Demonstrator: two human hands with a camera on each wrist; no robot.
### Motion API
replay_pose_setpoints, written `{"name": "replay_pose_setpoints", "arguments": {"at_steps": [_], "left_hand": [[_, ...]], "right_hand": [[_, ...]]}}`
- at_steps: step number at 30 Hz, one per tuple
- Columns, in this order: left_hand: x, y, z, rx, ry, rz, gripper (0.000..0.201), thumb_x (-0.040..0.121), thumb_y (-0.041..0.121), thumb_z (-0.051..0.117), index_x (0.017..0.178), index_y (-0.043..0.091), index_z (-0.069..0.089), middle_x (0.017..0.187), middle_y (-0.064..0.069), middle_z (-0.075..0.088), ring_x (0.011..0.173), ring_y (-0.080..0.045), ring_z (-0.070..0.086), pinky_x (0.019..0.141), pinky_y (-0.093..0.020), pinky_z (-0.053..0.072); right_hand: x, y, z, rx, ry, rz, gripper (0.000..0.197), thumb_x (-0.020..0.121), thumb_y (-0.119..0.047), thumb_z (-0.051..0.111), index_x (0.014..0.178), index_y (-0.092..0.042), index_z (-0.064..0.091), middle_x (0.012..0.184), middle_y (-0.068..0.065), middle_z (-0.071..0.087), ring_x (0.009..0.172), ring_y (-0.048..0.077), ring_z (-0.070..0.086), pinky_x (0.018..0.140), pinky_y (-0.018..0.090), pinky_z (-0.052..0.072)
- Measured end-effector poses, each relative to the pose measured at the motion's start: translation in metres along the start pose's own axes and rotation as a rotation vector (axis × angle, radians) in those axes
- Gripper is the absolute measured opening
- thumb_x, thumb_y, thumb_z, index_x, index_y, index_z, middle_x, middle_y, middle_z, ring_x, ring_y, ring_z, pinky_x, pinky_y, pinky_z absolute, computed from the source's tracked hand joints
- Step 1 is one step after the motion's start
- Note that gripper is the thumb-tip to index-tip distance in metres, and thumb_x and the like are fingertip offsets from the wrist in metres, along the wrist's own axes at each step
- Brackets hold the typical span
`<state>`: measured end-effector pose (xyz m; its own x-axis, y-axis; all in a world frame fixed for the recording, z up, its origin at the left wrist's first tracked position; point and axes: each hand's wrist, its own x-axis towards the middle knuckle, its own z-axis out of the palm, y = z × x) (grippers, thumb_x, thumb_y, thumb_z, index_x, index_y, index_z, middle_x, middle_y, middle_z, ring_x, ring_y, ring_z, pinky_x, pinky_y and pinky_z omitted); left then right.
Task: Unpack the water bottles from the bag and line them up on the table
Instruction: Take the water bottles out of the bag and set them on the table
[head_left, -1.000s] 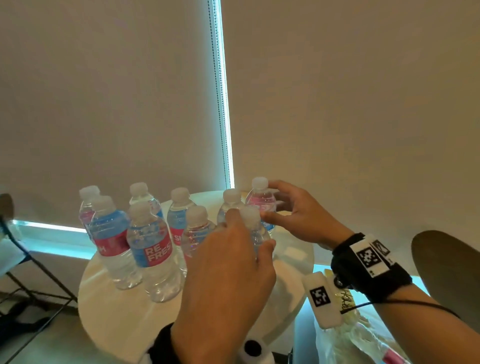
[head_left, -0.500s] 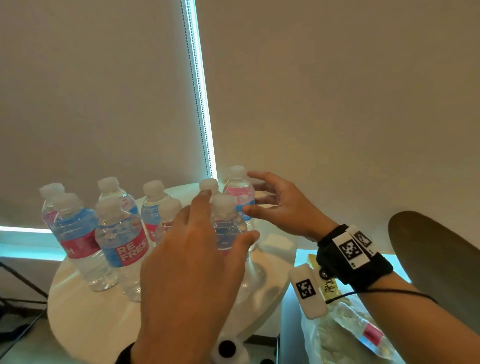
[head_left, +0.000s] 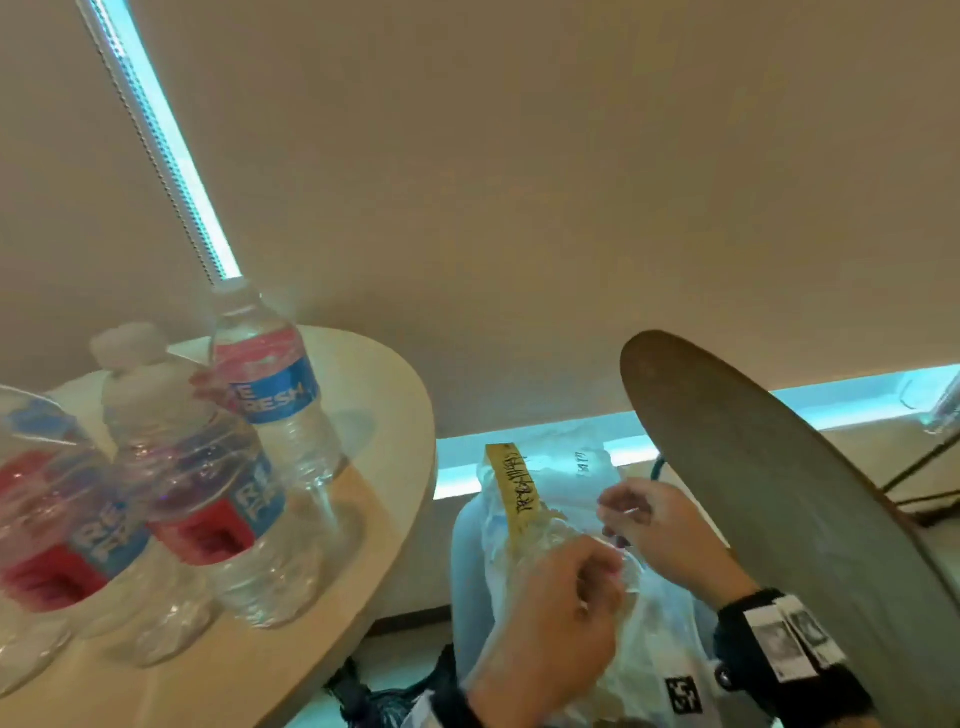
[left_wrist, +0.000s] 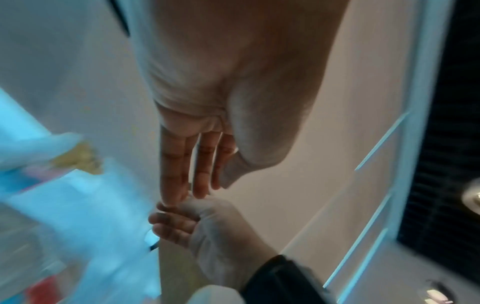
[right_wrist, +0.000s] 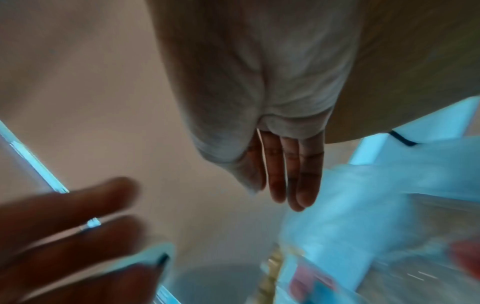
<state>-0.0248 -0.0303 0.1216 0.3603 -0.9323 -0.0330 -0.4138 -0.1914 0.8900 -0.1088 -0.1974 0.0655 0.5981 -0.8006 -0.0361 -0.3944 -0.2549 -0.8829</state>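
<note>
Both hands work at the clear plastic bag (head_left: 524, 525), which stands below and to the right of the round surface (head_left: 384, 467). Bottles already unpacked stand upright on that surface: one water bottle (head_left: 270, 384) at the far side, a second bottle (head_left: 192, 483) nearer the camera, and a third bottle (head_left: 47, 525) cut off at the left edge of the head view.

The left hand (head_left: 550, 618) sits at the near side of the bag mouth with its fingers curled; the head view suggests it bunches the film, but the wrist views are motion-blurred and show straighter fingers, so the grip cannot be confirmed. The right hand (head_left: 665, 535) is at the far side of the mouth, fingers partly bent. Whether it pinches the plastic cannot be told.

A red-and-blue label (right_wrist: 309, 281) shows through the film in the right wrist view, indicating at least one bottle remains inside, below both sets of fingers. Its long axis cannot be read. A yellow tape strip (head_left: 514, 483) marks the bag's upper edge.

Judgement: the next reach goes downward through the mouth. Both hands are about equally near.
</note>
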Motion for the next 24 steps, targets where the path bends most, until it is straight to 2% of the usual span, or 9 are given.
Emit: {"name": "replay_pose_setpoints", "arguments": {"at_steps": [3,6,8,10,13,14,16,19,24], "left_hand": [[0.043,-0.036,0.036,0.050,-0.029,-0.132,0.027,0.092,0.008,0.054,0.087,0.033,0.050,0.081,0.022,0.048,0.068,0.010,0.047,0.066,-0.006,0.044],[0.083,-0.067,0.058,0.022,0.068,-0.331,0.018,0.086,-0.004,0.052,0.092,0.013,0.049,0.076,0.008,0.047,0.062,-0.001,0.045,0.055,-0.017,0.042],[0.104,-0.084,0.067,-0.021,0.167,-0.499,0.018,0.083,-0.004,0.056,0.097,0.005,0.047,0.090,-0.002,0.050,0.075,-0.012,0.052,0.066,-0.023,0.043],[0.121,-0.094,0.073,-0.079,0.267,-0.641,0.026,0.081,0.001,0.060,0.103,0.002,0.047,0.102,-0.012,0.057,0.093,-0.025,0.061,0.079,-0.031,0.049],[0.138,-0.100,0.078,-0.109,0.423,-0.689,0.043,0.085,0.007,0.065,0.122,-0.001,0.046,0.118,-0.019,0.057,0.116,-0.034,0.055,0.093,-0.037,0.045],[0.142,-0.102,0.079,-0.099,0.475,-0.693,0.058,0.085,0.011,0.067,0.135,0.000,0.039,0.134,-0.020,0.052,0.125,-0.037,0.051,0.101,-0.040,0.042],[0.148,-0.105,0.077,-0.087,0.563,-0.706,0.067,0.086,0.014,0.066,0.144,0.003,0.033,0.146,-0.018,0.045,0.132,-0.037,0.046,0.109,-0.043,0.035],[0.155,-0.112,0.075,-0.090,0.583,-0.742,0.061,0.090,0.015,0.064,0.143,0.003,0.037,0.145,-0.017,0.048,0.130,-0.035,0.048,0.107,-0.039,0.033],[0.172,-0.133,0.077,-0.063,0.684,-0.708,0.056,0.091,0.011,0.060,0.142,0.002,0.039,0.139,-0.023,0.051,0.124,-0.041,0.051,0.106,-0.045,0.037]], "right_hand": [[0.004,0.067,0.025,-0.128,-0.093,0.154,0.013,0.093,-0.007,0.063,0.100,-0.012,0.074,0.100,0.006,0.077,0.091,0.018,0.071,0.083,0.027,0.056],[0.014,0.101,0.049,-0.284,-0.076,0.183,0.020,0.094,-0.006,0.055,0.106,-0.005,0.071,0.106,0.012,0.075,0.102,0.027,0.068,0.092,0.035,0.052],[0.021,0.111,0.061,-0.369,-0.067,0.160,0.019,0.094,-0.006,0.051,0.106,-0.004,0.065,0.107,0.016,0.070,0.106,0.033,0.065,0.093,0.040,0.050],[0.025,0.119,0.068,-0.494,-0.089,0.131,0.026,0.095,-0.009,0.052,0.120,-0.009,0.057,0.122,0.011,0.062,0.121,0.031,0.057,0.106,0.039,0.044],[0.030,0.133,0.072,-0.713,-0.075,0.128,0.050,0.095,-0.014,0.055,0.142,-0.012,0.039,0.143,0.008,0.046,0.137,0.028,0.041,0.120,0.036,0.030],[0.031,0.137,0.073,-0.744,-0.078,0.152,0.053,0.095,-0.013,0.054,0.145,-0.012,0.037,0.146,0.009,0.044,0.138,0.029,0.040,0.119,0.036,0.032],[0.033,0.142,0.073,-0.801,-0.094,0.193,0.050,0.097,-0.013,0.050,0.145,-0.012,0.037,0.147,0.011,0.046,0.136,0.029,0.044,0.114,0.036,0.039],[0.036,0.144,0.069,-0.850,-0.089,0.212,0.040,0.101,-0.014,0.046,0.141,-0.010,0.044,0.142,0.011,0.054,0.130,0.027,0.051,0.107,0.036,0.044],[0.038,0.146,0.066,-0.843,-0.093,0.242,0.031,0.103,-0.009,0.045,0.129,-0.011,0.061,0.129,0.007,0.069,0.120,0.020,0.065,0.099,0.028,0.051]]}}
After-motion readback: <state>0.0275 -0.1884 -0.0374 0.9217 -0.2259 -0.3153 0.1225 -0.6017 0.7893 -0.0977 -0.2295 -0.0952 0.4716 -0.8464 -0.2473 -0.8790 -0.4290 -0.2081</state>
